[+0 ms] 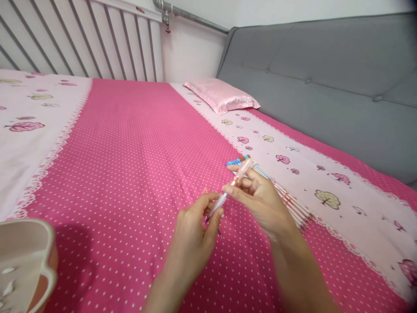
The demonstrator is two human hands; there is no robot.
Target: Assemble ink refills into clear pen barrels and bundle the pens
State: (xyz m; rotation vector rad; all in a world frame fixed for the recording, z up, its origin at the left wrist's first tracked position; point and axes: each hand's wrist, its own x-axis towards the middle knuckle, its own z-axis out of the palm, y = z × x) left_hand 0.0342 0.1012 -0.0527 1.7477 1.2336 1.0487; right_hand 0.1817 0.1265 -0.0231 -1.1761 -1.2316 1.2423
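A slim white pen (219,205) with a pinkish upper part is held at a slant over the bed, its dark tip down to the left. The fingers of my left hand (197,228) are closed around its lower end. My right hand (257,195) grips its upper part between thumb and fingers. Below my left fingers a second dark tip (220,233) shows; most of whatever it belongs to is hidden by the hand. Beyond and beside my right hand a row of pens (295,208) lies side by side, some with blue ends, partly covered by the hand.
A beige container (48,243) with small white pieces in it stands at the lower left. The dotted pink bedspread (130,165) lies beneath everything. Farther back are a pink pillow (224,95), a grey padded headboard (319,82) and a white radiator (81,39).
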